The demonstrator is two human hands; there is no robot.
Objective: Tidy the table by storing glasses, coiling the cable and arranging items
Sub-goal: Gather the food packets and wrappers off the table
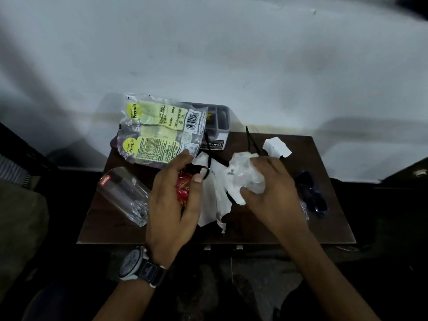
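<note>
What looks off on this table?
The drinking glass lies on its side at the table's left edge, partly overhanging. Torn white paper is strewn mid-table, and the right hand grips crumpled plastic.

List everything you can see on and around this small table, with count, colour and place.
table: one, dark brown, centre
plastic packet: one, clear with yellow labels, back left, held by left fingertips
drinking glass: one, clear, lying on its side, left
sunglasses: one, dark, right edge
cable: one, black, behind the right hand
box: one, grey and white, back centre
paper scraps: several, white, middle
red wrapper: one, under left hand
crumpled plastic: one, clear-white, in right hand
watch: one, dark, left wrist
hands: left, right
</note>
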